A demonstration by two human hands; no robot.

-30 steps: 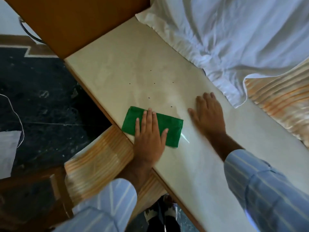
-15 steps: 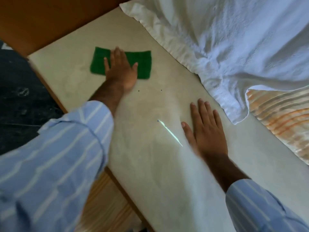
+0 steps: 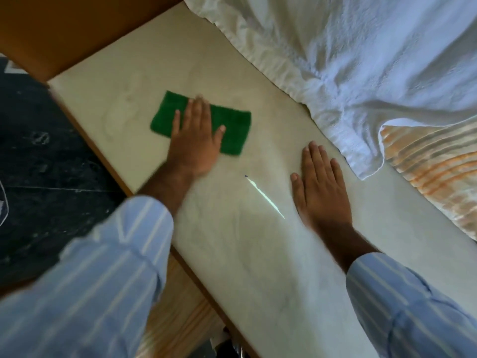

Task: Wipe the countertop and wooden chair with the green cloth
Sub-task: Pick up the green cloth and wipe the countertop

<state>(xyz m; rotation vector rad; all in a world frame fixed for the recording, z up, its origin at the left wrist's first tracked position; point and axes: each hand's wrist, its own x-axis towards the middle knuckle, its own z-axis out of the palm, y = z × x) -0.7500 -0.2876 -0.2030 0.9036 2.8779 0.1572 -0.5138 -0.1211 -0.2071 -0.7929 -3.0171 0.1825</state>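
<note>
The green cloth (image 3: 232,127) lies flat on the cream countertop (image 3: 232,241), toward its far left end. My left hand (image 3: 195,140) presses down on the cloth's middle, palm flat and fingers spread. My right hand (image 3: 320,187) rests flat on the bare countertop to the right of the cloth, holding nothing. A bright streak of light (image 3: 265,197) lies on the surface between my hands. The wooden chair is mostly hidden under my left sleeve; only a striped cushion (image 3: 178,316) shows below the counter edge.
A crumpled white towel (image 3: 361,60) covers the counter's far right side, with an orange-striped cloth (image 3: 433,171) beside it. A brown wooden panel (image 3: 64,29) stands past the counter's far end. Dark floor (image 3: 46,177) lies to the left.
My left hand first pushed the green cloth to the counter's far end, then drew it back toward me and to the right. My right hand stayed flat in place.
</note>
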